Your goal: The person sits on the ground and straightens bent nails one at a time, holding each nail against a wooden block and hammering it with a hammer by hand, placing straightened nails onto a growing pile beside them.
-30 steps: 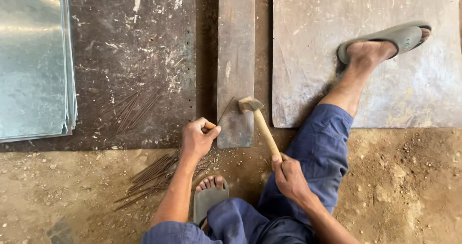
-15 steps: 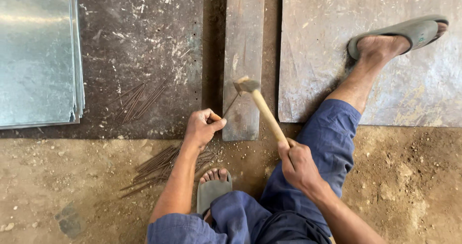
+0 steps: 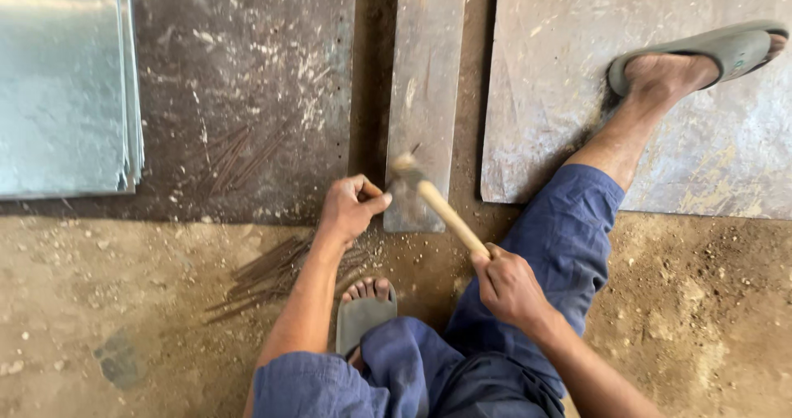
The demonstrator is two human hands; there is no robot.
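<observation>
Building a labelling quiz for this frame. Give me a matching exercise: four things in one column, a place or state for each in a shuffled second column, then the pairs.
Things:
1. hammer
2. stack of shiny metal sheets
3. bundle of thin rods
4. grey sandal

Places or states:
A. on the foot resting on the big plate at upper right
B. at the far left edge, on the dark slab
C. on the dirt beside the left forearm
D. in the grip of the right hand, head down by the narrow metal strip

Pairs: 1-D, 2-B, 3-C, 4-A
</observation>
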